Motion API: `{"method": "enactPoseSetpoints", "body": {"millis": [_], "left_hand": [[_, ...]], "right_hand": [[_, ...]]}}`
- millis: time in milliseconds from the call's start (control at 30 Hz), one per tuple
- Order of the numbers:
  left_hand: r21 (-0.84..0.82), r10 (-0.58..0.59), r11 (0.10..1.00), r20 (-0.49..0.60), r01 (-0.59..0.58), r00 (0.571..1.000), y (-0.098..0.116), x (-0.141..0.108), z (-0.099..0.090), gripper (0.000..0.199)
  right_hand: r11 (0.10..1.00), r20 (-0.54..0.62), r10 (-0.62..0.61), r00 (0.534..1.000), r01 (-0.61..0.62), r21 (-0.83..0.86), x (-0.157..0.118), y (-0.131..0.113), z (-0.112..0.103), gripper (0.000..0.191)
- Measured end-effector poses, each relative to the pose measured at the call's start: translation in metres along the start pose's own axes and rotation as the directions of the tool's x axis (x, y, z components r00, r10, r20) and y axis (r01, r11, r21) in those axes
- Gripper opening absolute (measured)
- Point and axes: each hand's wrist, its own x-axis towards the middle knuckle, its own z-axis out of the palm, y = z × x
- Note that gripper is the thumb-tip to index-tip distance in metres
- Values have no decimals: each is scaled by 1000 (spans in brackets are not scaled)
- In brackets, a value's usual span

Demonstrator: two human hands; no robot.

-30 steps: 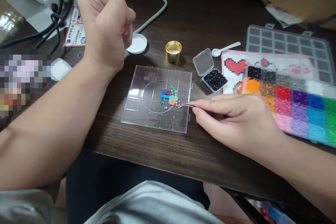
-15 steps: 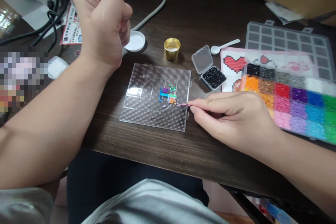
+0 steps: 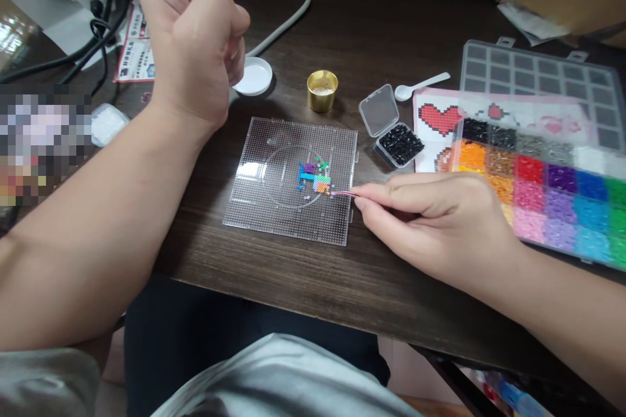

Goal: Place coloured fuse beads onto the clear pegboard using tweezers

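Note:
A clear square pegboard (image 3: 293, 221) lies on the dark table, with a small patch of blue, purple, green and orange beads (image 3: 315, 179) right of its middle. My right hand (image 3: 430, 221) pinches thin tweezers (image 3: 346, 194), whose tips reach the lower right of the beads. Raised above the table, my left hand (image 3: 195, 45) is curled into a fist beyond the pegboard's left side. Whether its hidden fingers hold anything cannot be seen.
Behind the board are a gold cup (image 3: 321, 99), a white lid (image 3: 255, 77), a small box of black beads (image 3: 400, 145) and a white spoon (image 3: 423, 86). A sorted bead case (image 3: 562, 208) overlaps a pattern sheet (image 3: 437, 118) at right. Cables (image 3: 102, 32) lie left.
The whole view has shifted very slightly. The tweezer tips have risen a little at the edge of the beads; my left fist holds its pose.

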Motion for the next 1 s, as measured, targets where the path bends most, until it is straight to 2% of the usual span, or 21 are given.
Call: {"method": "enactPoseSetpoints", "body": {"millis": [467, 667, 900, 1000], "left_hand": [[-61, -47, 997, -31, 45, 998, 6, -2, 3, 30], [-31, -5, 1000, 0, 5, 1000, 0, 0, -2, 25], [-19, -1, 1000, -19, 0, 1000, -1, 0, -2, 45], [-9, 15, 1000, -5, -15, 1000, 1, -1, -2, 45]], "right_hand": [[999, 24, 11, 1000, -10, -31, 1, -1, -1, 26], [1000, 3, -3, 1000, 3, -21, 0, 1, 0, 25], [1000, 18, 3, 1000, -3, 1, 1, 4, 2, 31], [1000, 29, 28, 999, -28, 11, 1, 3, 2, 33]]}}
